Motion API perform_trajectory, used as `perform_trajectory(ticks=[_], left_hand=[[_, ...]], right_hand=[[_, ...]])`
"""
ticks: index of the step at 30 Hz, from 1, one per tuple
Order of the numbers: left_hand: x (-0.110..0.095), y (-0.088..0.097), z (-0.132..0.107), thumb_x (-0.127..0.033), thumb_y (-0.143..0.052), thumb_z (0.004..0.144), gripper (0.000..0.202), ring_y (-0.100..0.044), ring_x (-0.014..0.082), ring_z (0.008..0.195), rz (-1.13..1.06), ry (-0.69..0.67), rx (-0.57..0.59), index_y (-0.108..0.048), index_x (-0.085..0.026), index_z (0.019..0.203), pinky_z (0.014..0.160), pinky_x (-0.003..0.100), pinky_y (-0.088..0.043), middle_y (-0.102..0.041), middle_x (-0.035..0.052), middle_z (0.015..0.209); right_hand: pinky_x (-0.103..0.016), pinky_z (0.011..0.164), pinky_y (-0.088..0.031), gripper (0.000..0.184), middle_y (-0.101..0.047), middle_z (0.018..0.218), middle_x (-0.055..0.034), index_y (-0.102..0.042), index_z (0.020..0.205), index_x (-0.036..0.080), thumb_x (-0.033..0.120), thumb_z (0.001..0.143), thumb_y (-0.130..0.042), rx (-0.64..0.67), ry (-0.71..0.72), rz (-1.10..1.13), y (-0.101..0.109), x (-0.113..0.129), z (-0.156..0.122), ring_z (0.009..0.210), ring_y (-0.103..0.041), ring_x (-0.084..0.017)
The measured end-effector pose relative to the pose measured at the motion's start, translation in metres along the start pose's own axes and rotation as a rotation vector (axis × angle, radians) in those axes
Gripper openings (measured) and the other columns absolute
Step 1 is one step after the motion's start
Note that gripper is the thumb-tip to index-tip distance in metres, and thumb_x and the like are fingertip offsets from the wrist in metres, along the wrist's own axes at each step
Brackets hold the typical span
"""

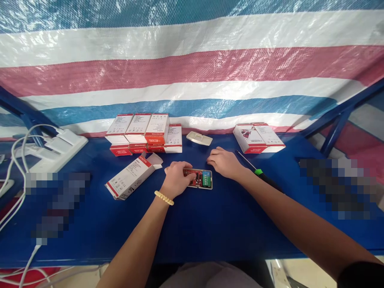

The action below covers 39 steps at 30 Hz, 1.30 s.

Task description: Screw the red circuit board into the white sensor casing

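Observation:
An opened detector [195, 185], a white case half with a red circuit board and a green block marked VAVTT [207, 179], lies on the blue table. My left hand [177, 179] grips its left end, thumb over the board and fingers along the far edge. My right hand [223, 162] rests on the table just beyond the detector's right side, apart from it. Its fingers are curled together, and whatever they may hold is hidden. By the right forearm lies a screwdriver [258, 172] with a green and black handle, partly covered by the arm. A white case cover [199, 138] sits farther back.
A white and red box [132, 177] lies with its flap open left of my left hand. Several boxes [139, 128] are stacked behind it, and two more boxes [259, 138] stand back right. A power strip [60, 150] with white cables is at left; blurred items lie at both sides.

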State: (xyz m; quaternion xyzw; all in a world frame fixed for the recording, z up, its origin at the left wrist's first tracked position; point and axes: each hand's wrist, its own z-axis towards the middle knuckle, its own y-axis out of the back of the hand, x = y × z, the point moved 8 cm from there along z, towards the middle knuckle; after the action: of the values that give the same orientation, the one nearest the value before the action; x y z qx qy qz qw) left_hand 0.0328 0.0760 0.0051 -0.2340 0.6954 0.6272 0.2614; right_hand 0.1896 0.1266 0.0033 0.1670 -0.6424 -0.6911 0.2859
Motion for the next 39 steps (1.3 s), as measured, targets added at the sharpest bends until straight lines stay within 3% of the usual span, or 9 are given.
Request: perform_trajectory(ticks=[3,7,11,14,16,20,24,27,39], left_hand=[[-0.008,-0.009,0.000,-0.032,-0.068,0.079,0.016,-0.056,0.0239,0.105,0.063,-0.077,0.007,-0.067,-0.022,0.092,0.092,0.042,-0.038,-0.070,0.0017,0.099],[-0.024,-0.025,-0.007,-0.036,-0.062,0.084,0.015,-0.056,0.0236,0.105,0.112,-0.173,-0.031,-0.067,-0.023,0.091,0.091,0.043,-0.035,-0.070,0.0021,0.099],[-0.047,-0.024,-0.021,-0.036,-0.059,0.087,0.025,-0.052,0.0240,0.115,0.082,-0.333,-0.195,-0.064,-0.022,0.107,0.095,0.042,-0.034,-0.063,0.0076,0.121],[-0.064,-0.016,-0.033,-0.033,-0.057,0.087,0.026,-0.054,0.0223,0.112,0.027,-0.522,-0.211,-0.062,-0.021,0.110,0.094,0.038,-0.037,-0.063,0.0078,0.116],[-0.064,-0.012,-0.034,-0.031,-0.060,0.084,0.030,-0.055,0.0230,0.110,0.050,-0.571,-0.158,-0.061,-0.022,0.112,0.093,0.038,-0.038,-0.064,0.0073,0.113],[-0.042,-0.014,-0.022,-0.042,-0.076,0.066,0.071,-0.049,0.0308,0.118,0.161,-0.496,0.026,-0.050,-0.021,0.129,0.097,0.046,-0.037,-0.055,0.0105,0.128],[-0.032,-0.026,-0.018,-0.040,-0.075,0.071,0.057,-0.052,0.0274,0.112,0.160,-0.563,0.196,-0.058,-0.022,0.122,0.100,0.045,-0.039,-0.059,0.0087,0.123],[-0.030,-0.027,-0.015,-0.037,-0.074,0.073,0.042,-0.055,0.0245,0.110,0.093,-0.577,0.194,-0.065,-0.022,0.112,0.099,0.041,-0.042,-0.062,0.0071,0.118],[-0.029,-0.033,-0.012,-0.037,-0.080,0.068,0.046,-0.056,0.0244,0.107,-0.005,-0.546,0.186,-0.067,-0.023,0.109,0.097,0.040,-0.045,-0.063,0.0066,0.116]], right_hand=[[-0.027,0.066,-0.036,0.019,-0.064,0.090,-0.0051,-0.068,0.081,0.017,0.020,0.091,-0.052,-0.050,-0.034,0.062,0.009,-0.001,-0.006,0.092,-0.053,-0.018],[-0.026,0.068,-0.040,0.015,-0.066,0.083,-0.0025,-0.063,0.084,0.016,0.022,0.090,-0.051,-0.220,-0.163,0.449,0.039,-0.009,-0.029,0.076,-0.057,-0.014],[-0.024,0.057,-0.039,0.016,-0.063,0.070,0.0003,-0.064,0.077,0.017,0.028,0.084,-0.056,-0.121,-0.234,0.768,0.043,0.003,-0.054,0.061,-0.053,-0.012],[-0.023,0.053,-0.038,0.017,-0.059,0.062,0.0016,-0.064,0.078,0.017,0.030,0.084,-0.055,-0.044,-0.264,0.935,0.035,0.016,-0.064,0.054,-0.048,-0.011],[-0.024,0.054,-0.039,0.016,-0.060,0.064,0.0012,-0.064,0.079,0.017,0.029,0.085,-0.054,-0.065,-0.259,0.928,0.033,0.019,-0.064,0.056,-0.049,-0.011],[-0.029,0.074,-0.044,0.016,-0.065,0.085,-0.0036,-0.065,0.080,0.018,0.023,0.087,-0.052,-0.165,-0.091,0.733,0.034,0.025,-0.051,0.078,-0.057,-0.015],[-0.035,0.086,-0.041,0.019,-0.061,0.091,-0.0062,-0.070,0.080,0.018,0.022,0.089,-0.053,-0.139,0.046,0.625,0.025,0.035,-0.038,0.087,-0.054,-0.018],[-0.036,0.086,-0.041,0.015,-0.059,0.090,-0.0054,-0.071,0.080,0.018,0.020,0.086,-0.058,-0.089,0.042,0.623,0.017,0.036,-0.034,0.086,-0.052,-0.017],[-0.034,0.084,-0.041,0.015,-0.059,0.088,-0.0042,-0.075,0.078,0.021,0.020,0.083,-0.061,0.005,-0.023,0.605,0.007,0.029,-0.032,0.083,-0.054,-0.016]])
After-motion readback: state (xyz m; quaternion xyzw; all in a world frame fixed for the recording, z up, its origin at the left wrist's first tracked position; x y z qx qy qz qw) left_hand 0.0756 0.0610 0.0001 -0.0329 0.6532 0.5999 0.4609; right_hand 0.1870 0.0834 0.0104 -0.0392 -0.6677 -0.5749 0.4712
